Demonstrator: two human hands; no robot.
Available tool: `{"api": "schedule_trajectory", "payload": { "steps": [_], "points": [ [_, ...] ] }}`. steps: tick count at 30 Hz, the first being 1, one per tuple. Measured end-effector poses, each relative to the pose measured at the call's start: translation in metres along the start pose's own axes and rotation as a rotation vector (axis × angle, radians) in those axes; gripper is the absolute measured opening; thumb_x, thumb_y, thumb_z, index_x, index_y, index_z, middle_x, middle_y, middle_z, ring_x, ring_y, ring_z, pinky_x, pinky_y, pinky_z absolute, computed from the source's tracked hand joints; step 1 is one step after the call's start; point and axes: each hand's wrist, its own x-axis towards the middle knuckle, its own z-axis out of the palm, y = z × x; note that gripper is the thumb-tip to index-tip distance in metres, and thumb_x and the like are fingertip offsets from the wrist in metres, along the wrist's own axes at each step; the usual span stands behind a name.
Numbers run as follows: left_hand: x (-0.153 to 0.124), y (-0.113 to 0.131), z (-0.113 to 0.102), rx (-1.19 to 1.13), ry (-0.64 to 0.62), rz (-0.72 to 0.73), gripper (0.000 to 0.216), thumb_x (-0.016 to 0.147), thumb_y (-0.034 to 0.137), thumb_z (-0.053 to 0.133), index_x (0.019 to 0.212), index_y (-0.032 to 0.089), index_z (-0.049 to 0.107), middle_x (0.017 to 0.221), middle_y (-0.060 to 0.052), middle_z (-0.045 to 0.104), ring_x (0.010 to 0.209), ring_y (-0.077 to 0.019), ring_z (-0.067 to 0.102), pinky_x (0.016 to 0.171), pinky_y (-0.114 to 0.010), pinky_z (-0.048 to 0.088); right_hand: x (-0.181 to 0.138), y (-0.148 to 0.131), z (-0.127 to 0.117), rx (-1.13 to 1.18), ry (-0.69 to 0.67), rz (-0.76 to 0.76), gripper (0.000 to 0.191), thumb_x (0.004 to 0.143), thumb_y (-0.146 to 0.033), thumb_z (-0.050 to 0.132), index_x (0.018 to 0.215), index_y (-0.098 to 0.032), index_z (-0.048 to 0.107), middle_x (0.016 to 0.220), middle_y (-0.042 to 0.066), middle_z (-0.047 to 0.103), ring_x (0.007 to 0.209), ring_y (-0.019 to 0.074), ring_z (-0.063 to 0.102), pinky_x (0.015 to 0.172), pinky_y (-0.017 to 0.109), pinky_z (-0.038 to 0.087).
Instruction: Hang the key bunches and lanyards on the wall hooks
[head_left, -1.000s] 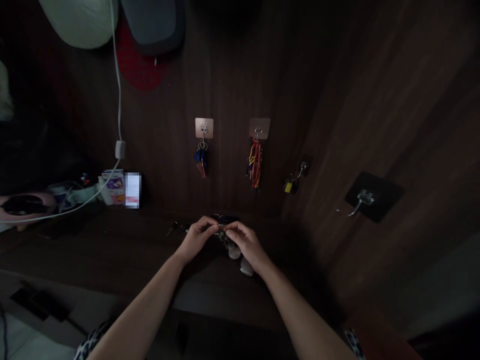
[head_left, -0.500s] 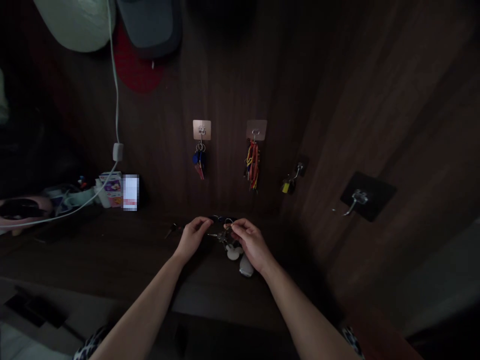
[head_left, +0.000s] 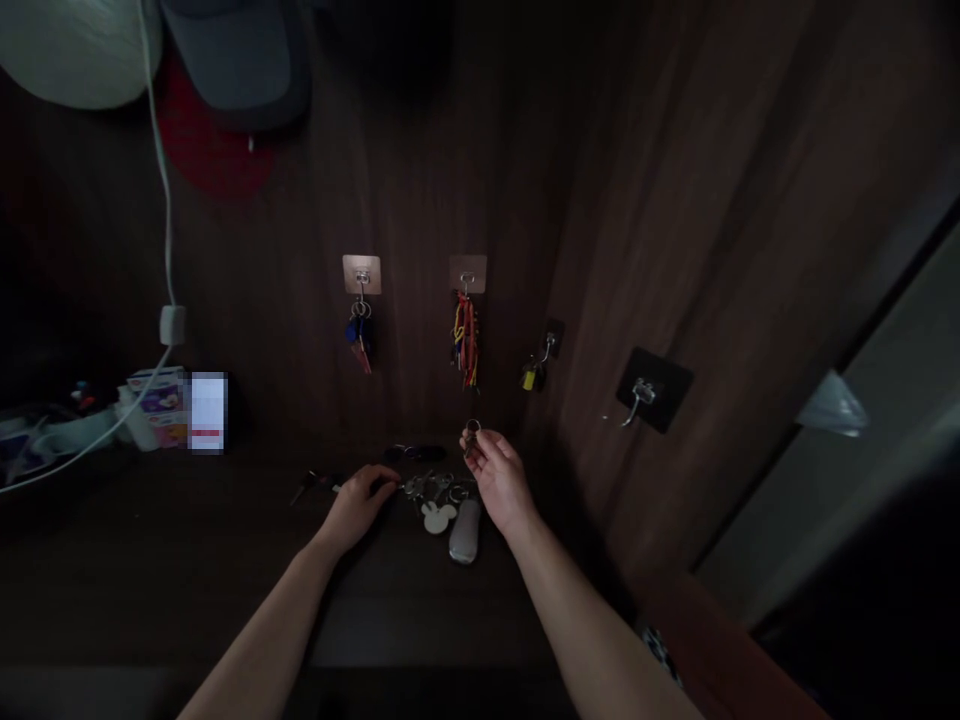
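Observation:
My right hand [head_left: 504, 483] is raised above the shelf, its fingers pinched on a key ring [head_left: 473, 427] whose loop stands up over the fingertips; small dark items on it are partly hidden. My left hand [head_left: 358, 505] rests low at the shelf, fingers slightly apart, its thumb close to the end of a bunch of keys [head_left: 420, 487]. Whether it touches them I cannot tell. Beside those keys lie a white mouse-head-shaped tag [head_left: 437, 517] and a grey rounded fob [head_left: 465, 532]. Dark keys [head_left: 306, 484] lie left of my left hand.
On the back panel, hooks carry blue-and-red keys [head_left: 359, 335] and a bundle of coloured cords [head_left: 466, 340]. A yellow-tagged key set [head_left: 529, 376] hangs near the corner, and a bare hook [head_left: 643, 392] is on the side panel. Small boxes [head_left: 166, 405] and a white cable [head_left: 166, 200] are left.
My right hand has lifted the key ring up from the pile, leaving the grey fob and white tag on the shelf. The left hand has lowered toward the keys. The view has shifted right.

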Motion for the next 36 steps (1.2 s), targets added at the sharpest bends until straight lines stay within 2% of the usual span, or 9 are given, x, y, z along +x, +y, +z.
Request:
{"api": "schedule_trajectory", "payload": {
  "steps": [5,9,17,27,36],
  "points": [
    [0.002,0.002,-0.001,-0.006,-0.005,-0.031,0.021,0.078,0.033,0.046,0.080,0.022,0.063,0.088,-0.001,0.067,0.086,-0.0177,0.061,0.082,-0.030,0.046,0.015,-0.019,-0.003,0.209,0.113,-0.014,0.015,0.067,-0.018,0.070,0.078,-0.022,0.061,0.081,-0.003,0.069,0.070,0.0062,0.062,0.060,0.016,0.047],
    [0.002,0.001,0.000,-0.012,0.000,-0.043,0.022,0.078,0.035,0.046,0.080,0.022,0.063,0.088,-0.002,0.067,0.086,-0.0180,0.062,0.082,-0.031,0.046,0.033,-0.042,0.006,0.371,0.190,0.004,0.006,0.077,-0.017,0.060,0.081,-0.021,0.061,0.079,-0.004,0.067,0.064,0.0035,0.061,0.056,0.013,0.049],
    [0.001,0.004,-0.002,-0.019,0.008,-0.062,0.023,0.076,0.037,0.046,0.080,0.023,0.064,0.087,-0.001,0.068,0.084,-0.0181,0.062,0.078,-0.030,0.047,0.073,-0.075,0.027,0.475,0.261,0.005,0.010,0.084,-0.017,0.053,0.075,-0.021,0.056,0.068,-0.007,0.064,0.048,0.0008,0.055,0.043,0.009,0.045],
    [0.001,0.005,-0.002,-0.022,-0.005,-0.061,0.022,0.077,0.036,0.046,0.080,0.023,0.063,0.087,-0.001,0.068,0.086,-0.0181,0.061,0.083,-0.031,0.046,0.102,-0.087,0.021,0.379,0.336,-0.027,0.018,0.087,-0.020,0.049,0.069,-0.021,0.053,0.060,-0.010,0.062,0.036,-0.0001,0.048,0.036,0.009,0.039],
    [0.002,0.004,-0.003,-0.020,-0.002,-0.048,0.021,0.077,0.034,0.047,0.079,0.023,0.064,0.087,-0.001,0.068,0.085,-0.0181,0.062,0.082,-0.031,0.046,0.096,-0.066,0.002,0.345,0.374,-0.063,0.021,0.086,-0.017,0.048,0.066,-0.022,0.054,0.061,-0.010,0.065,0.038,0.0009,0.049,0.038,0.012,0.040]
  ]
}}
